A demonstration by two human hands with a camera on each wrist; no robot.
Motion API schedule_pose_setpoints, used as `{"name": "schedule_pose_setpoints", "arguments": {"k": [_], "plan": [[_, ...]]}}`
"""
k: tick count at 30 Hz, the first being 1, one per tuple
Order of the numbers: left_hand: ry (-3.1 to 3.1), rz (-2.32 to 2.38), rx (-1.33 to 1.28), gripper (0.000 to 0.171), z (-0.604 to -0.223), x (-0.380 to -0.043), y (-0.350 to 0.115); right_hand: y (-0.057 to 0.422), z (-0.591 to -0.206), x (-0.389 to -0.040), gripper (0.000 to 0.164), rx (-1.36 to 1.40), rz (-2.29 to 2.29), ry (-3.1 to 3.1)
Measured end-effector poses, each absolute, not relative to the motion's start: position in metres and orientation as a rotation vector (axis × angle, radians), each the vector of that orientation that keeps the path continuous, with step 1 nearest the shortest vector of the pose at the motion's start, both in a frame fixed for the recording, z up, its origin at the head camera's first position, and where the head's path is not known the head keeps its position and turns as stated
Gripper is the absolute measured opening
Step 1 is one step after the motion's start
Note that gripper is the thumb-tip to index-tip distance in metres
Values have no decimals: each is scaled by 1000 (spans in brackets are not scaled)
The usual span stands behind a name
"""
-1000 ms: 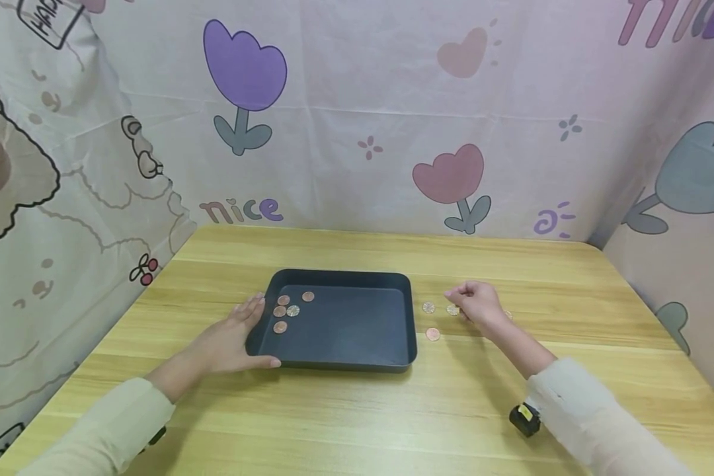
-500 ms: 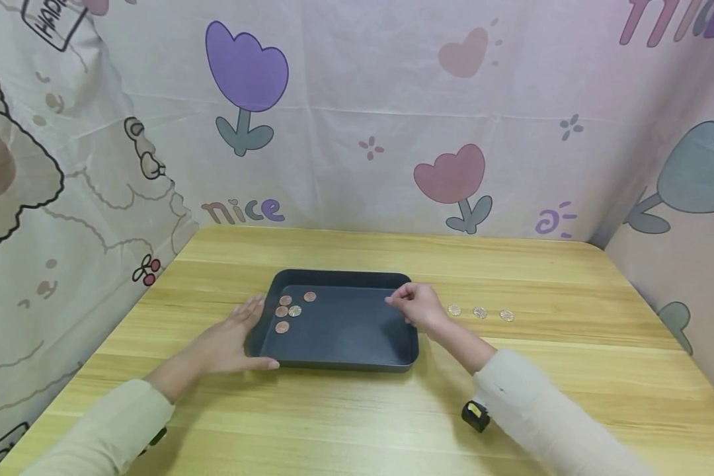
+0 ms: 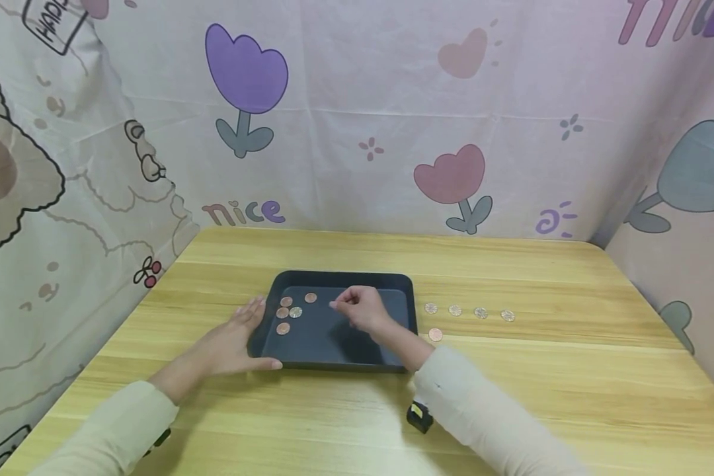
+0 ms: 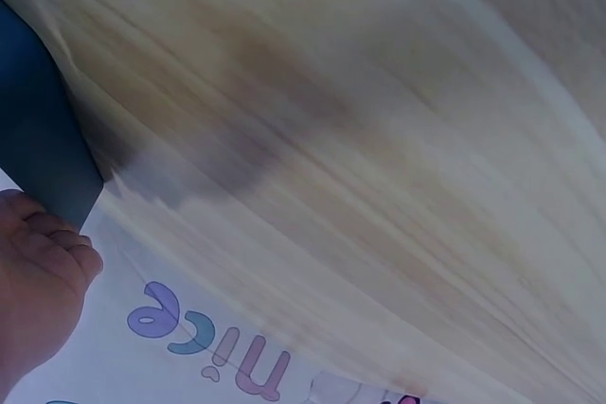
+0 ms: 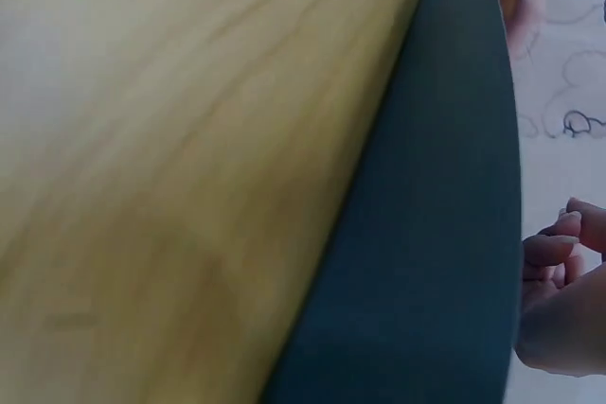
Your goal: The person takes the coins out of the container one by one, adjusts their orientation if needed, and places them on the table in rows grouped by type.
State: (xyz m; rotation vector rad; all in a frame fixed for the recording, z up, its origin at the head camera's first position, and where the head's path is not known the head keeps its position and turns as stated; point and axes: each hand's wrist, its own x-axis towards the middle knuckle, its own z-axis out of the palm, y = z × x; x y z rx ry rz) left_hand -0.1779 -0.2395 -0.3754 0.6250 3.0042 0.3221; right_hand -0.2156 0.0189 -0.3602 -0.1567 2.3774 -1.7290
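Observation:
My left hand (image 3: 229,340) rests at the left end of the dark baking tray (image 3: 357,367), fingers straight along its side and thumb at the near rim. In the left wrist view those fingers touch the tray wall (image 4: 57,139). Over the middle of the tray, my right hand (image 3: 365,311) holds thumb and fingertips pinched together, apparently on a coin that the fingers hide. Several copper coins (image 3: 282,328) and a silver-coloured coin (image 3: 295,312) lie in the tray's left part. The right wrist view shows my right hand (image 5: 568,300) above the tray's outer wall (image 5: 426,186).
Right of the tray, a row of several silver-coloured coins (image 3: 455,310) lies on the wooden table (image 3: 512,370). One copper coin (image 3: 436,334) sits just in front of the row. A printed cloth (image 3: 345,132) hangs behind the table and at its sides.
My right hand has moved left from the coin row, across the tray's right rim, to above the tray's middle, fingertips pinched throughout. The left hand and the tray have stayed in place.

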Motion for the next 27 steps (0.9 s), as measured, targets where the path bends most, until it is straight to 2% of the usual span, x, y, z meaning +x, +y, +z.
{"name": "schedule_pose_setpoints", "arguments": {"k": [11, 27], "plan": [[2989, 329, 590, 117, -372, -177, -239, -31, -381, -218, 12, -307, -1854, 2291], [2989, 330, 622, 115, -375, -178, -240, -60, -396, -228, 10, -423, -1549, 2459]]}}
